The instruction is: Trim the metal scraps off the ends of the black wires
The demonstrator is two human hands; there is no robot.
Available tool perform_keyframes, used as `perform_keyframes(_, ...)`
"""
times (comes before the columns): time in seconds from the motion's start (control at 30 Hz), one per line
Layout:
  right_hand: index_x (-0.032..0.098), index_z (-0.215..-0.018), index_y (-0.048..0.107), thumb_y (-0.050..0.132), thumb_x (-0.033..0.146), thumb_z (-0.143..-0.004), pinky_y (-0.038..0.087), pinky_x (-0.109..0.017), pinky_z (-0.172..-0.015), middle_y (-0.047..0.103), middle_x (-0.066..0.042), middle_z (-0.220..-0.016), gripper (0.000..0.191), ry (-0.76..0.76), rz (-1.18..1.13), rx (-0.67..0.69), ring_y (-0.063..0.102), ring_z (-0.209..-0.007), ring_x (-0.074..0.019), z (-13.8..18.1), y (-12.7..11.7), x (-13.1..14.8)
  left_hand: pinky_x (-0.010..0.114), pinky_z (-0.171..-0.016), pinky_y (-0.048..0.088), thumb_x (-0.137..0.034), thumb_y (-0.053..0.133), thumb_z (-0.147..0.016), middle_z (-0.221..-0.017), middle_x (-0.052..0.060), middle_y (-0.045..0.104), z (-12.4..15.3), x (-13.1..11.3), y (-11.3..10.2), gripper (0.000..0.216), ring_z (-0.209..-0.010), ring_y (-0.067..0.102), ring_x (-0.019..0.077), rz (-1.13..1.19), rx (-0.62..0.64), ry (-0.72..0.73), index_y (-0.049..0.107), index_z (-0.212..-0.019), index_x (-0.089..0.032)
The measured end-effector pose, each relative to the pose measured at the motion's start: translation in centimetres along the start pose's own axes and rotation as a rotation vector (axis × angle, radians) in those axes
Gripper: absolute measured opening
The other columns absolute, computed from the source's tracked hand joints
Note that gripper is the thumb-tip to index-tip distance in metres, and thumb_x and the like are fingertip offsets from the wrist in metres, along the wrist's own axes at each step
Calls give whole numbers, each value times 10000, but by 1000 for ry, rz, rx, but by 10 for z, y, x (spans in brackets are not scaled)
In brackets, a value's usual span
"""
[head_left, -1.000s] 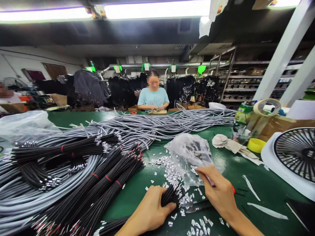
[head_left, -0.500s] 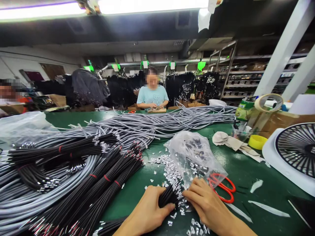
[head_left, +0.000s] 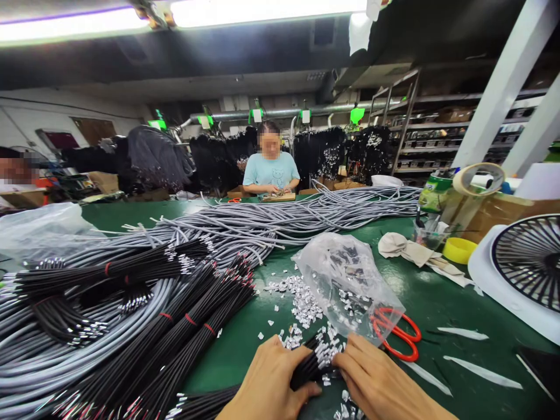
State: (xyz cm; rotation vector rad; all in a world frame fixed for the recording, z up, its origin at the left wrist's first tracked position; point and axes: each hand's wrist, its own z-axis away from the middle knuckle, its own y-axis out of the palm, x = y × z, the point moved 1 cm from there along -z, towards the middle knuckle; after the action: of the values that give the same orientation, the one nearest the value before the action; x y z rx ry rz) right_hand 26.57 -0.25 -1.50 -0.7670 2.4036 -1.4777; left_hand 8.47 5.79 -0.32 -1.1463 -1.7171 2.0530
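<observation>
Left hand: I see my left hand (head_left: 277,376) grasping a bundle of black wires (head_left: 306,368), thumb below.
Right hand: my right hand (head_left: 371,373) is at the bundle's silver tips (head_left: 326,348), fingers curled; can't tell if they pinch anything.
Bundle spot: near edge of the green tabletop (head_left: 230,347), between my hands.
Tabletop, centre: loose silver metal pieces (head_left: 304,300) scattered beside a clear plastic bag (head_left: 341,265); red-handled scissors (head_left: 415,337) partly under it.
Tabletop, left/back: red-banded black wire bundles (head_left: 175,332), long grey cables (head_left: 284,217).
Tabletop, right: white fan (head_left: 485,251), yellow ring (head_left: 459,252), crumpled cloth (head_left: 409,252).
Room: co-worker (head_left: 272,170) seated opposite, metal shelving (head_left: 437,133) behind, fluorescent tube (head_left: 266,11) overhead.
</observation>
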Motion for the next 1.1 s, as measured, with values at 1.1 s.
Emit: perform_keyframes(1.1,171,-812,535,494,84,-790,452,-310,-700,533,-49,-868,98,291,-212,176,509,-839,-185,-12,12,-14,228,-481,165,-383,405,-816,-586,-34,209,-4,8,-10,361,-561,206,96,462,140,-36,258,-567,-166)
